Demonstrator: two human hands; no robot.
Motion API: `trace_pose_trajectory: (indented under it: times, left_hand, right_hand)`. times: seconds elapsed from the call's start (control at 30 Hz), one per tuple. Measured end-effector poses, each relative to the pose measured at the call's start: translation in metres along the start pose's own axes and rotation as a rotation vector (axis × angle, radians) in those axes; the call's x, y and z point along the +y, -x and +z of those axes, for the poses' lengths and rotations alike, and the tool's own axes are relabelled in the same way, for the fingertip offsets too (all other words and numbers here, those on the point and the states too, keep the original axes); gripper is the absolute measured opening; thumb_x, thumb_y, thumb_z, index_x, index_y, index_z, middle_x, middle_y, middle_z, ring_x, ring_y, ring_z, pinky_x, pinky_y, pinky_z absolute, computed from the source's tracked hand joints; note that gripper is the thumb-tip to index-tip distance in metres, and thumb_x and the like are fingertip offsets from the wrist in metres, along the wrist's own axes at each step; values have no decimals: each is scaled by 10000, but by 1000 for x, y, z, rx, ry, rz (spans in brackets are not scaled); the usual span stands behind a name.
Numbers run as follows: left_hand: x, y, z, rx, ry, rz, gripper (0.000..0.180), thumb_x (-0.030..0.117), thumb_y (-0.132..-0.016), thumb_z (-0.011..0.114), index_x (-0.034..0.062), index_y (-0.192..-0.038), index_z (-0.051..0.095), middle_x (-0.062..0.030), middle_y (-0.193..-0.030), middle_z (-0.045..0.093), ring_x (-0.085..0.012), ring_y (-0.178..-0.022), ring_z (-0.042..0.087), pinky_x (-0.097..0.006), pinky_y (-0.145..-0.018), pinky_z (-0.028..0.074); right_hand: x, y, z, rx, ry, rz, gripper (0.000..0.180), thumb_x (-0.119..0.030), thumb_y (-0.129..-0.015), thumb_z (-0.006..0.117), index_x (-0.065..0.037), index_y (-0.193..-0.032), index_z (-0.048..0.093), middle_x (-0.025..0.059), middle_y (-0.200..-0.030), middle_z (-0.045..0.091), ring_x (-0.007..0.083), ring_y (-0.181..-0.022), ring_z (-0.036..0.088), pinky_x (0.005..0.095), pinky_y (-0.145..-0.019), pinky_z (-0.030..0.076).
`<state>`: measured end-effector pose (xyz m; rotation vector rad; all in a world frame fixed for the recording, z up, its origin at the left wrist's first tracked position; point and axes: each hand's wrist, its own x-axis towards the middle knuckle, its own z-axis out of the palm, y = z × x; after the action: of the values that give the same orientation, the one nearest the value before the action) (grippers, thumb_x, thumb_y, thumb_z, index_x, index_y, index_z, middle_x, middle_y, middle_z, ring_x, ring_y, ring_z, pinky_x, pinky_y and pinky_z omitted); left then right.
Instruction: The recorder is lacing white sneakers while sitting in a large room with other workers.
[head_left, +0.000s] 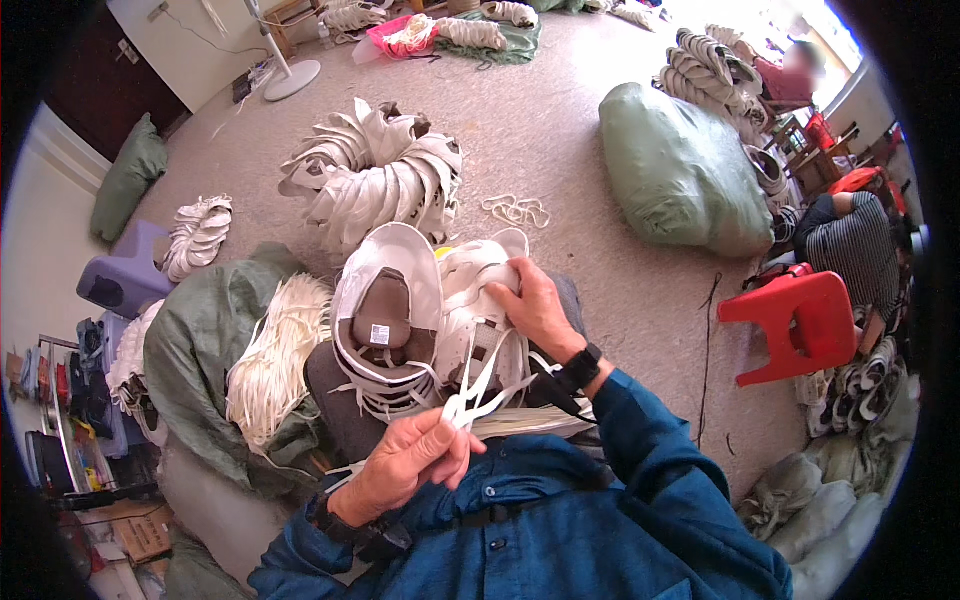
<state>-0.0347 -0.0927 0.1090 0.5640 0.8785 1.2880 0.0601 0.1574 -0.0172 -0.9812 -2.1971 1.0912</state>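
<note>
My left hand (415,462) pinches a flat white shoelace (482,395) between thumb and fingers, its strands fanning out upward. My right hand (540,310) grips the side of an off-white shoe upper (470,275), thumb on top. The lace runs up to the lower part of that upper, above my lap. Against its left side rests a stack of uppers (388,300), the top one showing a brown tongue with a white label. Left of the stack, a thick bundle of cream laces (278,360) lies on a green sack (205,345).
A ring of nested uppers (380,175) sits on the floor ahead. Beyond my right hand are a bulging green sack (680,170) and a red stool (795,325). A purple stool (128,270) stands left. Two people sit at the right, one in a striped top (855,250).
</note>
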Motion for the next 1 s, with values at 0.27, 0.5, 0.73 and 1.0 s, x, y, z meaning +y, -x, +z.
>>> trace_pose_trajectory:
  times: [0.27, 0.5, 0.73, 1.0]
  left_hand:
    - [41, -12, 17, 102, -376, 309, 364, 276, -1068, 464, -45, -979, 610, -133, -933, 646, -278, -1032, 632, -440, -1010, 461]
    - [48, -27, 35, -176, -619, 202, 175, 125, -1024, 534, -19, -1003, 632, -119, -1026, 653, -246, -1003, 607, -373, -945, 454]
    - [43, -25, 30, -256, -771, 245, 132, 103, -995, 569, 5, -999, 658, -128, -1063, 655, -284, -1020, 594, -375, -937, 453]
    - [25, -26, 36, -267, -725, 236, 142, 122, -986, 594, -16, -964, 620, -144, -934, 619, -310, -927, 591, -399, -868, 462]
  right_hand:
    - [18, 73, -64, 6, -248, 29, 198, -89, -929, 635, -18, -1113, 632, 104, -976, 648, 158, -757, 637, 307, -656, 516]
    - [8, 99, -68, -71, -483, 199, 191, -26, -981, 522, -36, -1131, 639, 16, -804, 643, 115, -773, 627, 275, -690, 511]
    - [-16, 96, -46, -365, -646, 62, 344, 18, -987, 440, -41, -1305, 555, 47, -1047, 614, 111, -830, 620, 267, -754, 521]
    - [-34, 99, -36, -397, -843, 517, 223, -107, -1038, 476, -35, -1222, 581, 36, -922, 659, 61, -638, 599, 216, -564, 503]
